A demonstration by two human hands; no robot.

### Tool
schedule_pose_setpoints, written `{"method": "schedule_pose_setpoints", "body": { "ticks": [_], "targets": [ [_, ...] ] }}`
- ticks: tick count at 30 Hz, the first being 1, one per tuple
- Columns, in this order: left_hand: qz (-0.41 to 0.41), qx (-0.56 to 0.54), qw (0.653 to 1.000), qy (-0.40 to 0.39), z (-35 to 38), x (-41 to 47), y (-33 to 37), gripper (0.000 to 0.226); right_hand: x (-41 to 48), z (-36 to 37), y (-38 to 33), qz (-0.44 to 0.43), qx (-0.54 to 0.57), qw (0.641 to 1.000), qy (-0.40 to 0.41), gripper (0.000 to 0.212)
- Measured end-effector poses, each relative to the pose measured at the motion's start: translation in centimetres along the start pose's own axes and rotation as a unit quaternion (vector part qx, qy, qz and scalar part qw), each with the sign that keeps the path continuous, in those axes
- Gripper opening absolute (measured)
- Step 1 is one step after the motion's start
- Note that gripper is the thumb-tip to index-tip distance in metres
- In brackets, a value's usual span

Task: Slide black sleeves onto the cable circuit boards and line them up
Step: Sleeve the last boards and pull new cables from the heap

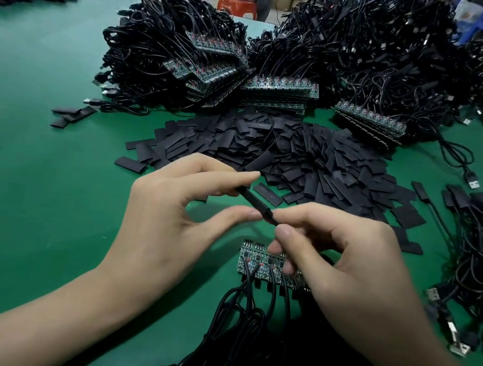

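Black sleeve: pinched end to end in left hand and right hand grips; best squeezed open-mouthed, squared to circuit boards, then slid.

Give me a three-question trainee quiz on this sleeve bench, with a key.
1. True or false: the left hand and right hand both pinch one black sleeve.
2. Where is the loose sleeve pile? A) on the green table, beyond the hands B) in a box C) on a stool
3. Fill in: the strip of circuit boards lies under the fingers of the ___ hand.
Key: 1 true; 2 A; 3 right.
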State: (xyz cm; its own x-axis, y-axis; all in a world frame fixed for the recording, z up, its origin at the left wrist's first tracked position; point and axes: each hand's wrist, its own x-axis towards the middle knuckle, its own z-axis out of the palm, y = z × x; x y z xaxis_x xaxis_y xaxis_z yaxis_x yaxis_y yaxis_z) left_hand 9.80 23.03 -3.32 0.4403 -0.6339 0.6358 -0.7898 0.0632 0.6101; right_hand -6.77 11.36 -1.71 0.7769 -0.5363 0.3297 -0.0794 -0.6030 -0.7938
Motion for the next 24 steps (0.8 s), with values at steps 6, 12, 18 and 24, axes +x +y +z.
{"method": "schedule_pose_setpoints", "body": {
  "ticks": [6, 12, 18, 24],
  "targets": [
    [-0.042, -0.054, 0.998, -0.017, 0.3, -0.2, 0.1, 0.057, 0.0, 0.4, 0.4, -0.046, -0.066, 0.997, -0.004, 0.018],
    [-0.054, -0.071, 0.996, -0.024, 0.4, -0.1, 0.1, 0.053, 0.1, 0.3, 0.0, -0.039, -0.074, 0.996, 0.011, 0.015],
    [-0.044, 0.026, 0.99, -0.129, -0.2, 0.2, -0.3, 0.045, 0.9, -2.5, 0.2, 0.025, -0.061, 0.994, 0.092, 0.016],
    [-0.031, 0.148, 0.952, -0.266, -1.2, 0.4, -0.9, 0.051, 2.3, -12.4, 1.1, 0.109, -0.21, 0.95, 0.203, 0.02]
  ]
}}
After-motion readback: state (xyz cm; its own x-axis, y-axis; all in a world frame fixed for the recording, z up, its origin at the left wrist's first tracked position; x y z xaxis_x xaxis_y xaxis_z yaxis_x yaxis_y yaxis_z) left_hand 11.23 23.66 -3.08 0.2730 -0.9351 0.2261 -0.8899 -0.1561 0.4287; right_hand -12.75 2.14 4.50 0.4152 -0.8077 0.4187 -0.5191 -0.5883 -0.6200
